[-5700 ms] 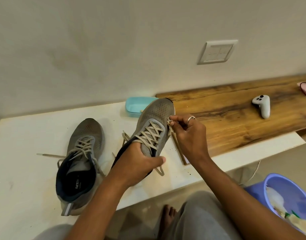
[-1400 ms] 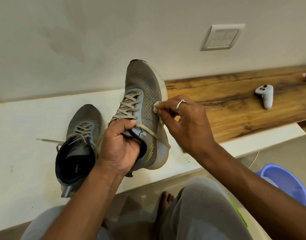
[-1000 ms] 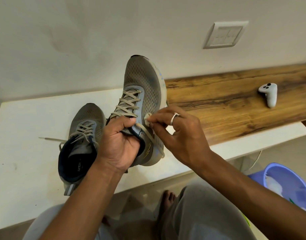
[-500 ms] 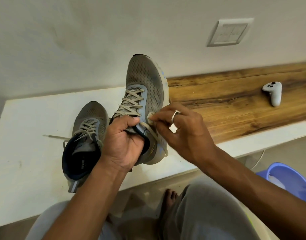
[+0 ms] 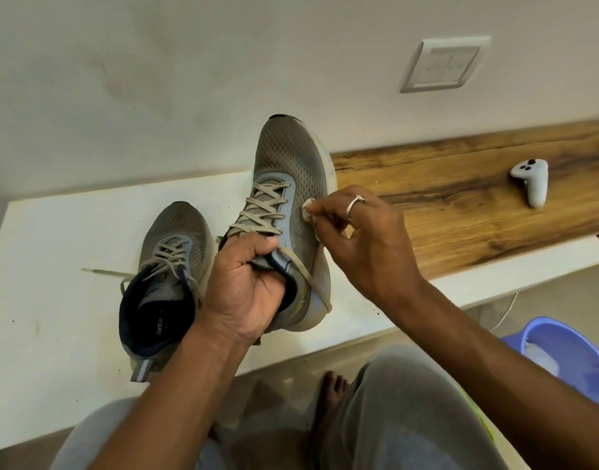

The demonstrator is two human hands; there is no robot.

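A grey sneaker [image 5: 291, 171] is held above the white counter [image 5: 53, 300], toe up and tilted toward the wall, its laced top turned to the camera. It is gripped at the tongue and collar by the left hand [image 5: 247, 286], whose fingers are curled round the opening. A small pale wad [image 5: 307, 212] is pinched between the thumb and fingertips of the right hand [image 5: 369, 245] and pressed against the mesh side just beside the eyelet panel. A ring [image 5: 354, 203] is worn on that hand. A loose lace [image 5: 311, 279] hangs down over the shoe's side. A second sneaker [image 5: 176, 232] is laid flat on the counter just to the left. To the right, a white game controller [image 5: 532, 181] is seen on a wooden plank [image 5: 461, 205], well apart. A purple tub [image 5: 569, 344] stands on the floor at the lower right, and a switch plate [image 5: 444, 64] is set in the wall.
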